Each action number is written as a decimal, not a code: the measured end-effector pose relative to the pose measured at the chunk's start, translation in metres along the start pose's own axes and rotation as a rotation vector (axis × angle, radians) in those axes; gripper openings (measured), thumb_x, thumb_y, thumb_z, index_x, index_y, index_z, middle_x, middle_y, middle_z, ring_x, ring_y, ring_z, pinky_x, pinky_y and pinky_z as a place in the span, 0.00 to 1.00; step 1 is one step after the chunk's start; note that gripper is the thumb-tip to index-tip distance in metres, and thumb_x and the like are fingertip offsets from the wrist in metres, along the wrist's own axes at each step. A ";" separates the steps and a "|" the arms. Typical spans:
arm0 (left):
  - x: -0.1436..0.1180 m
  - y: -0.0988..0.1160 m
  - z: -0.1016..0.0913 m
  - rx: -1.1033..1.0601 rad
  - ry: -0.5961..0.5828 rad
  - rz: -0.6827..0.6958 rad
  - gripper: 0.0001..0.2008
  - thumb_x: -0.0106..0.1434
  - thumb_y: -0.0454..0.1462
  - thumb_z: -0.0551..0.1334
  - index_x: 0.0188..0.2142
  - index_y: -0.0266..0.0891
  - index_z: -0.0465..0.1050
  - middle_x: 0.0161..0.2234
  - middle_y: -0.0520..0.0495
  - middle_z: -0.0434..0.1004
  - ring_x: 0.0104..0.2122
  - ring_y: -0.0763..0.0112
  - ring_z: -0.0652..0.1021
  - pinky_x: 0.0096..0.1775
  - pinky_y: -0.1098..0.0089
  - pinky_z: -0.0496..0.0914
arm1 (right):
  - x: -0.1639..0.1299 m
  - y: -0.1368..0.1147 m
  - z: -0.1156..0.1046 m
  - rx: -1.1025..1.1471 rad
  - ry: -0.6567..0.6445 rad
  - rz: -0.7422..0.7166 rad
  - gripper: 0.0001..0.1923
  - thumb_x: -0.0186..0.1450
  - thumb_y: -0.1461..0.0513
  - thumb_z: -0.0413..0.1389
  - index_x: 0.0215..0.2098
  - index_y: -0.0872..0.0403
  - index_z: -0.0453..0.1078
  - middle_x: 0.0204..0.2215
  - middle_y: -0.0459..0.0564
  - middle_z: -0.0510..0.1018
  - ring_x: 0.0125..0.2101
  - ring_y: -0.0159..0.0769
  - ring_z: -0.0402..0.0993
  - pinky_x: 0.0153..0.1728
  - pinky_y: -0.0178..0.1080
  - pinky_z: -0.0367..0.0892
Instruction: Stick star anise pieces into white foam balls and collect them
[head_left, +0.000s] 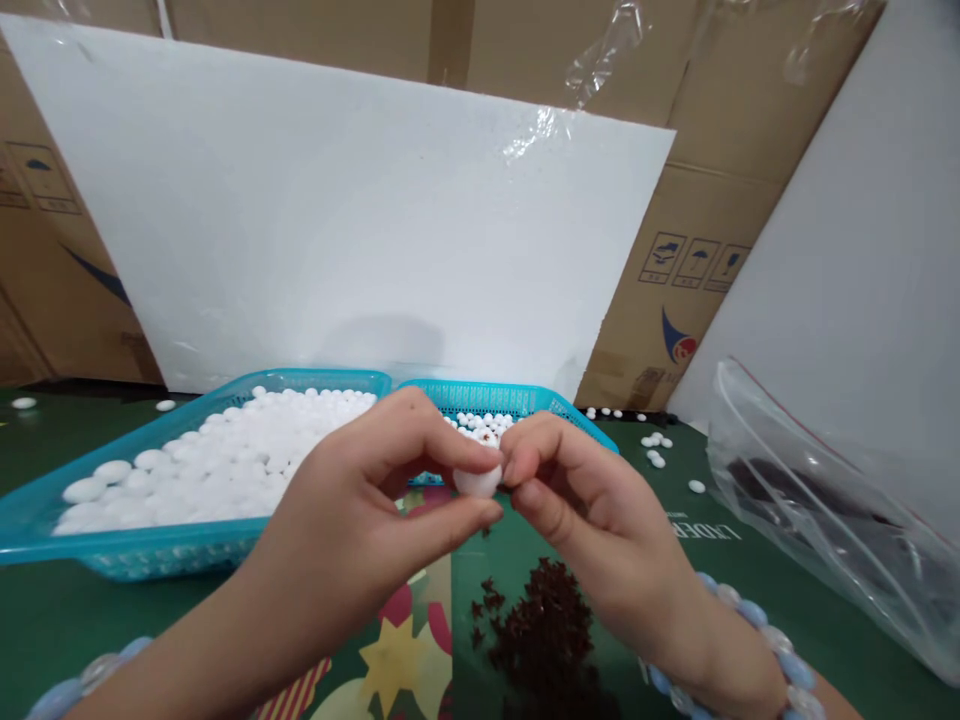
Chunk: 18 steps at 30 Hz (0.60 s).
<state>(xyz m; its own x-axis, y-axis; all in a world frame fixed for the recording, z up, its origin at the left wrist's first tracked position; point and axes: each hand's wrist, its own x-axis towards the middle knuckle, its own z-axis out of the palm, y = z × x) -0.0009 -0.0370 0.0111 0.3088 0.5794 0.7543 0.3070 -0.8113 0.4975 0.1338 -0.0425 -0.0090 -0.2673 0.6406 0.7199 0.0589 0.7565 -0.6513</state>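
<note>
I hold one small white ball [478,482] between my two hands. My left hand [352,530] pinches it with the thumb under it and the pointer finger on top. My right hand [592,520] touches the ball from the other side with its fingertips [517,465] curled close. The ball sits right in the middle, where both hands meet, and both hands are closed on it.

I see one ball in my hands. Behind my left hand is a blue basket [45,520] full of white balls [225,455], too many to count. Just behind my fingers is a second blue basket [525,398] with only a few small white balls in it. My hands hide part of this one.

Under my right hand, closer to me, lies one heap of dark brown bits [544,630] on the green table [45,620]. Past my right hand, some loose white balls [656,447] lie on the table, about ten of them. Far off past my left hand lie two more. Off to the side of my right hand is one clear plastic bag [825,510] with dark stuff inside.

I wear one bead bracelet [757,620] on my right wrist and one on my left. A big white board [337,220] stands behind the baskets, and brown cardboard boxes [675,280] stand behind it.
</note>
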 end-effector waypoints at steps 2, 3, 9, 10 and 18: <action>-0.002 0.000 0.002 0.041 0.030 0.001 0.05 0.42 0.31 0.59 0.19 0.43 0.64 0.18 0.57 0.63 0.19 0.82 0.66 0.18 0.82 0.61 | 0.000 0.001 0.001 -0.034 0.021 -0.021 0.05 0.54 0.68 0.43 0.22 0.54 0.55 0.21 0.44 0.60 0.24 0.29 0.58 0.24 0.34 0.56; -0.003 0.000 0.003 0.055 0.039 0.006 0.05 0.42 0.32 0.59 0.19 0.43 0.64 0.18 0.57 0.63 0.19 0.82 0.66 0.18 0.81 0.60 | 0.000 0.002 0.002 -0.046 0.033 -0.035 0.05 0.54 0.68 0.43 0.22 0.54 0.54 0.21 0.44 0.60 0.24 0.29 0.58 0.24 0.34 0.56; -0.005 -0.001 0.010 0.121 0.119 0.064 0.06 0.43 0.32 0.58 0.16 0.41 0.62 0.17 0.57 0.61 0.17 0.82 0.64 0.17 0.80 0.60 | 0.003 0.011 0.006 -0.095 0.094 -0.119 0.06 0.54 0.69 0.43 0.22 0.54 0.53 0.20 0.43 0.60 0.23 0.26 0.58 0.22 0.30 0.58; -0.005 -0.001 0.012 0.142 0.140 0.083 0.06 0.43 0.31 0.58 0.16 0.40 0.61 0.17 0.57 0.61 0.17 0.82 0.64 0.17 0.80 0.60 | 0.003 0.014 0.008 -0.107 0.122 -0.148 0.06 0.53 0.70 0.43 0.22 0.54 0.53 0.20 0.43 0.60 0.22 0.25 0.58 0.21 0.29 0.57; -0.004 -0.009 0.014 0.265 0.199 0.241 0.05 0.45 0.29 0.57 0.18 0.38 0.62 0.18 0.56 0.63 0.19 0.84 0.64 0.18 0.83 0.60 | 0.005 0.027 0.016 -0.241 0.335 -0.325 0.09 0.51 0.74 0.42 0.22 0.55 0.53 0.20 0.42 0.59 0.20 0.22 0.57 0.19 0.26 0.57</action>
<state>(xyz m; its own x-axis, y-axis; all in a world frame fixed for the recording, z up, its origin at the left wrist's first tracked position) 0.0076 -0.0311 -0.0025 0.2278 0.3279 0.9168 0.4767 -0.8586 0.1886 0.1185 -0.0211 -0.0271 0.0112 0.3446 0.9387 0.2539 0.9070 -0.3360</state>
